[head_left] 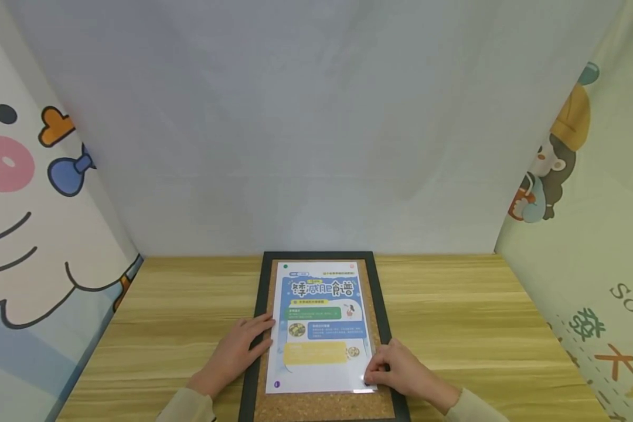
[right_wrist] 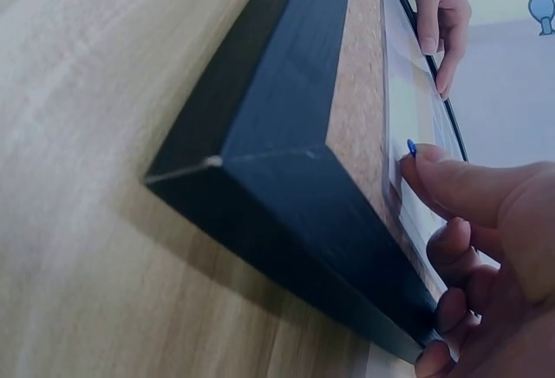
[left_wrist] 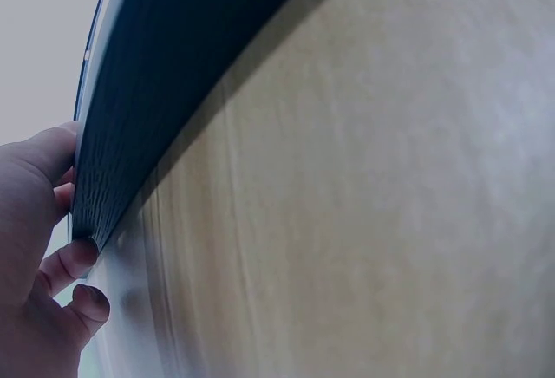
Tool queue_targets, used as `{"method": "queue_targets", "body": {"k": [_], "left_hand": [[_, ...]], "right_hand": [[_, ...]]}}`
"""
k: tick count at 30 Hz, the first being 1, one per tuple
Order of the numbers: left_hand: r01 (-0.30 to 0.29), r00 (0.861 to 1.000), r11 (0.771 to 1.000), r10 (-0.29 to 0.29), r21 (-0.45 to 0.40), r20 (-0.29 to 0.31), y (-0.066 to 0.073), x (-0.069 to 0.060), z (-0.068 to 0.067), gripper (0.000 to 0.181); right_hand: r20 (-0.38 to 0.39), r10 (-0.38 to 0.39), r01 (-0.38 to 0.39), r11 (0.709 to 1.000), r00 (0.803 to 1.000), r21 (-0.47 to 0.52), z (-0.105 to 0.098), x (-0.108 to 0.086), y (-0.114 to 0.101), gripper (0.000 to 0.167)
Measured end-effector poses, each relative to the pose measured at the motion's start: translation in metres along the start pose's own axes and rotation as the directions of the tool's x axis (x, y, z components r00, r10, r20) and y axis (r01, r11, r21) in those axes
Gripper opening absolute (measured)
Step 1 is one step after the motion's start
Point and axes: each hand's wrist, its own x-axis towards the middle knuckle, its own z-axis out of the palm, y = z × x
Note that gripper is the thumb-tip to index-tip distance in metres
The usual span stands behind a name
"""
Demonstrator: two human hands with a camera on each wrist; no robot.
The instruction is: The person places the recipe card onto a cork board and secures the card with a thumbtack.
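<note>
A printed poster [head_left: 316, 378] lies on a cork board [head_left: 322, 407] with a black frame [head_left: 249, 387]. Thumbtacks sit at three of its corners: a green one [head_left: 285, 266] top left, a pink one [head_left: 351, 266] top right and a purple one [head_left: 276, 384] bottom left. At the bottom right corner my right hand [head_left: 398, 367] pinches a blue thumbtack [right_wrist: 412, 146] between thumb and forefinger, against the poster. Whether its point is in the cork is hidden. My left hand [head_left: 238, 347] rests over the frame's left side, fingertips at the poster's edge.
The board lies on a wood-grain table [head_left: 464, 310], its far edge close to a pale grey curtain [head_left: 316, 146]. Cartoon-printed cloths hang at the left [head_left: 37, 234] and right [head_left: 575, 246].
</note>
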Motion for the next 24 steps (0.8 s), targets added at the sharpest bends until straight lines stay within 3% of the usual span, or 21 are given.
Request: {"method": "queue_targets", "body": {"k": [9, 24], "left_hand": [[0.006, 1.0, 1.0, -0.006, 0.0, 0.003, 0.0023, 0.0005, -0.0016, 0.045], [0.003, 1.0, 1.0, -0.003, -0.003, 0.005, 0.0007, -0.0001, -0.0003, 0.044]], "right_hand": [[0.009, -0.038, 0.038, 0.999, 0.999, 0.006, -0.0031, 0.0004, 0.0024, 0.013], [0.025, -0.03, 0.029, 0.999, 0.999, 0.046, -0.0034, 0.0001, 0.0041, 0.011]]}}
